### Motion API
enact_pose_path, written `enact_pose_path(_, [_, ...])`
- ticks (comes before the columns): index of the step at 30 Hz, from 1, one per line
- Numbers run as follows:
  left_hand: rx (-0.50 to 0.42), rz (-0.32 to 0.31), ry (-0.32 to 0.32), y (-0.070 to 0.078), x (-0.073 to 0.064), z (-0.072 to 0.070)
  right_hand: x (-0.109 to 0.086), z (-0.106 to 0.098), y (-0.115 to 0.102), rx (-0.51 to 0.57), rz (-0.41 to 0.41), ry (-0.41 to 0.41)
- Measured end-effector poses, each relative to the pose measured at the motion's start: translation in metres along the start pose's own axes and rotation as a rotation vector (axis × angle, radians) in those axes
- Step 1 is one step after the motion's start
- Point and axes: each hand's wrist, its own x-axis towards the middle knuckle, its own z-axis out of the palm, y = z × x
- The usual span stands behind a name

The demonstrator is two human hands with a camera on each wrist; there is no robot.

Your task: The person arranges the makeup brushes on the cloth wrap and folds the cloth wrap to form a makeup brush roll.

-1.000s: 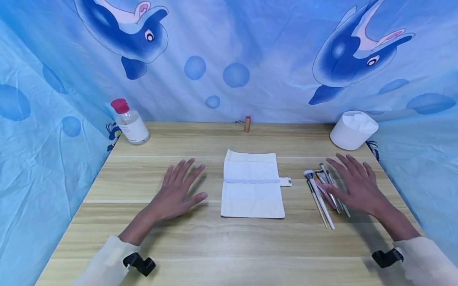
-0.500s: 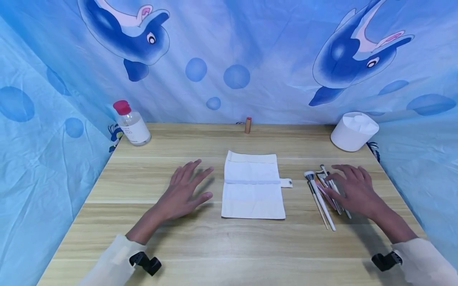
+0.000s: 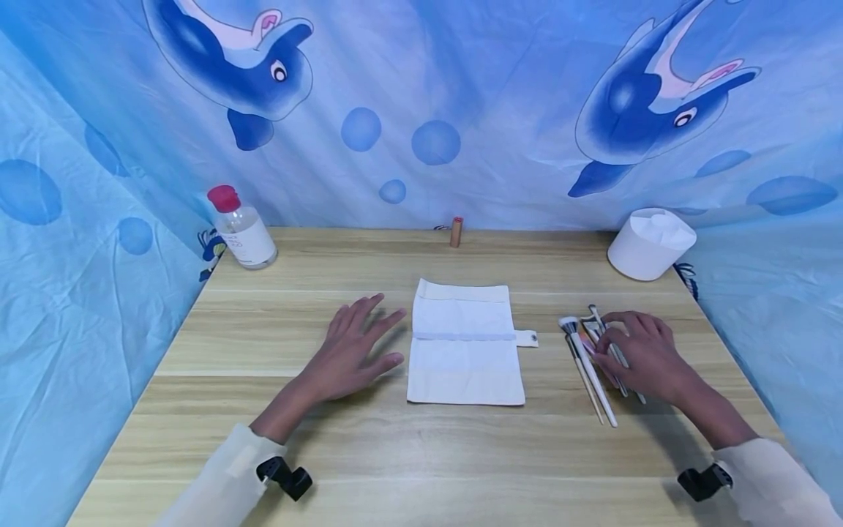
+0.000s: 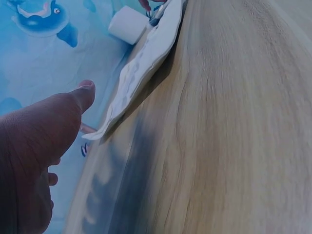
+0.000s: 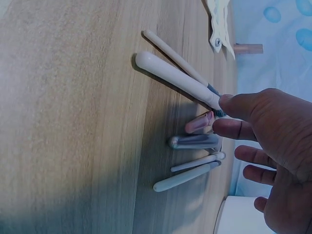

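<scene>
White-handled makeup brushes (image 3: 596, 382) are laid loose on R side of wood-grain tbl (image 3: 421, 454); prob. light, stiff, smooth, best pinched mid-handle. R hand (image 3: 648, 359) is held over them, loosely curled, nothing visibly gripped. L hand (image 3: 352, 357) is spread, unladen, nr flat white cloth pouch (image 3: 464, 369). Farther: white roll (image 3: 642, 252).

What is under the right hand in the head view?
Several makeup brushes lie on the wooden table, partly beneath the right hand; the parts it covers cannot be seen.
</scene>
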Motion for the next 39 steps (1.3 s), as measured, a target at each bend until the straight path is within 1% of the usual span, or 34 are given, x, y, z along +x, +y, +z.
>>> enact_pose_path(3, [-0.004,0.007,-0.005,0.002,0.003,0.004,0.001,0.001,-0.002,0.009,0.014,-0.013])
enact_pose_path(10, [-0.038,0.04,0.013,0.006,0.011,0.011,0.004,0.003,-0.007,0.011,0.061,-0.046])
enact_pose_path(16, [-0.067,0.049,0.002,0.007,0.014,0.019,0.006,0.005,-0.009,-0.007,0.058,-0.025])
enact_pose_path(19, [-0.079,0.053,0.007,0.007,0.017,0.025,0.007,0.005,-0.01,0.001,0.056,-0.029])
enact_pose_path(23, [-0.089,0.046,-0.001,0.007,0.019,0.033,0.008,0.006,-0.011,0.001,0.063,-0.049])
enact_pose_path(27, [-0.08,0.03,-0.018,0.008,0.02,0.038,0.009,0.007,-0.012,-0.004,0.064,-0.068])
enact_pose_path(30, [-0.073,0.022,-0.021,0.009,0.021,0.039,0.01,0.008,-0.013,-0.012,0.066,-0.074])
enact_pose_path(35, [-0.087,0.007,-0.03,0.01,0.02,0.04,0.011,0.011,-0.014,-0.059,0.082,-0.078])
enact_pose_path(39, [-0.111,0.005,-0.014,0.01,0.02,0.044,0.011,0.014,-0.016,-0.055,0.09,-0.073])
